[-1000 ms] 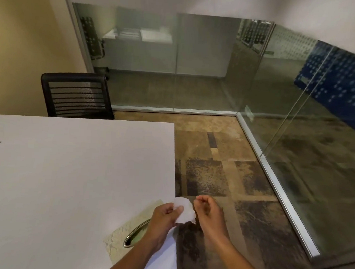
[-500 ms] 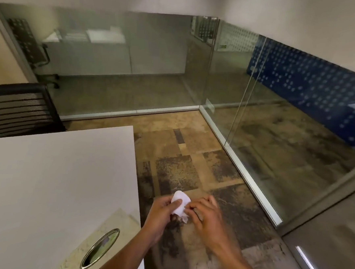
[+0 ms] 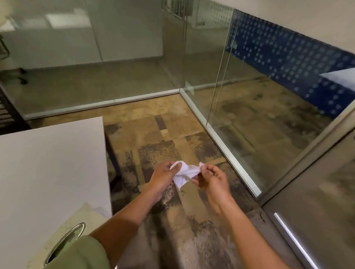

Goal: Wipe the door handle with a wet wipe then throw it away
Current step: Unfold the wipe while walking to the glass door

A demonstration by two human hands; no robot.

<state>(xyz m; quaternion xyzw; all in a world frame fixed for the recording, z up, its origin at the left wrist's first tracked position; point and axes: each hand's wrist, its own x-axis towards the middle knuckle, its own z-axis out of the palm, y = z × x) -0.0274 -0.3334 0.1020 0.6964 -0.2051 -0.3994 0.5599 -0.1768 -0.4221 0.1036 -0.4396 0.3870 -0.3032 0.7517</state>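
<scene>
Wet wipe (image 3: 184, 173): white, crumpled, partly stretched between left hand (image 3: 162, 178) and right hand (image 3: 212, 181), both pinching its ends above the carpet (image 3: 172, 138).

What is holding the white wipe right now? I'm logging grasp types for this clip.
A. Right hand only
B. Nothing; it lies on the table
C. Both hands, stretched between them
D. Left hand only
C: the left hand and right hand each pinch an end of the wipe.

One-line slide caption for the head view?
Both hands, left hand and right hand, stretch a crumpled white wet wipe above patterned carpet.
</scene>
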